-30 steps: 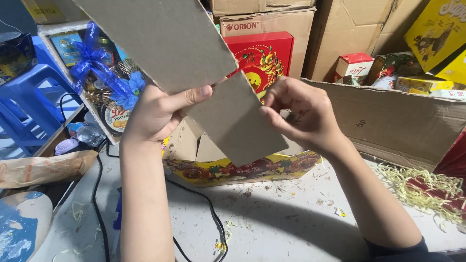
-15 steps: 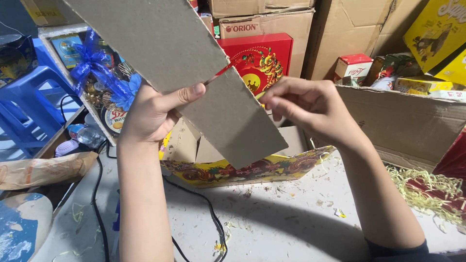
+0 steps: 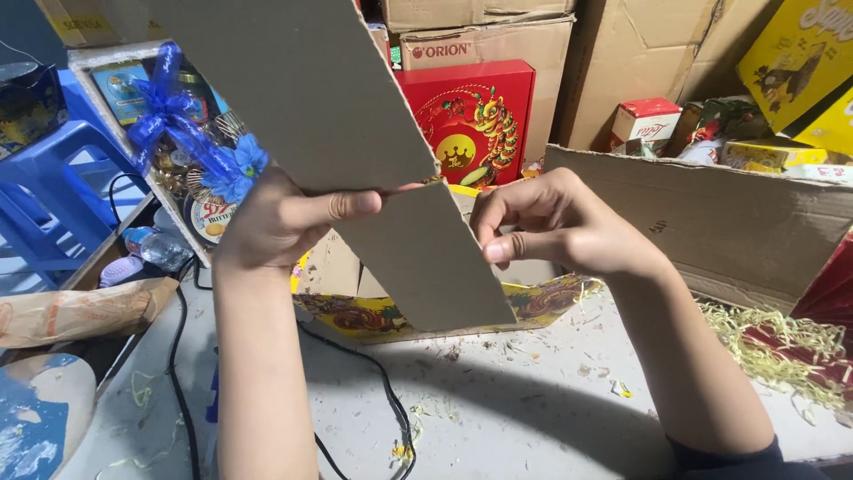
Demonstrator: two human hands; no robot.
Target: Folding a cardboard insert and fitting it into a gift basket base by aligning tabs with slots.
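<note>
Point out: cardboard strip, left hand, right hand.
cardboard strip (image 3: 320, 98), head view, on its wide upper face.
left hand (image 3: 280, 222), head view, on the back of the hand.
right hand (image 3: 555, 222), head view, on the knuckles.

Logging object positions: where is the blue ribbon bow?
In the head view, the blue ribbon bow sits upper left on the gift basket, just above the left hand.

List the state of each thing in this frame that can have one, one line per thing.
Cardboard strip: held up, tilted, bent at a crease.
Left hand: grip closed on the strip's left edge at the crease.
Right hand: fingers pinch its right edge.
Shallow patterned box: open, on the table behind the strip.
Large cardboard box: open, at right.
Red box: closed, upright.
</note>
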